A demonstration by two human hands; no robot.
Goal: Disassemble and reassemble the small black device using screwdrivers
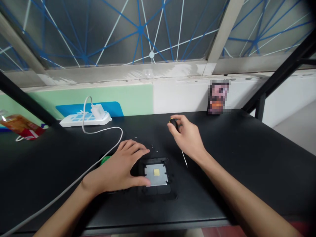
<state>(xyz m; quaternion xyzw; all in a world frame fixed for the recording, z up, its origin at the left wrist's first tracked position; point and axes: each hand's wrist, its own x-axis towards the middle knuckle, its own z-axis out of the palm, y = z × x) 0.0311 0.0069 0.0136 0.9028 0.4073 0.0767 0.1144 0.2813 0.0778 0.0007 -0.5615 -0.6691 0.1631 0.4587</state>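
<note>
Black housing (159, 191) with silver plate (160, 180) lies just right of your left hand (123, 169), nearer you than your right hand (186, 135). Tiny metal pieces (157, 151) just beyond it. Black table (222, 184); white power strip (74, 120) at the back, patterned window (172, 29) above. Left hand: thumb and fingers spread, thumb over the plate's near-left corner; can't tell if it presses. Right hand: curled round a black-handled screwdriver (174, 123), shaft slanting down toward you.

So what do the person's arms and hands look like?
The left hand and right hand are bare: no gloves, rings or watch show. Both forearms are bare too, with no sleeves in view.
</note>
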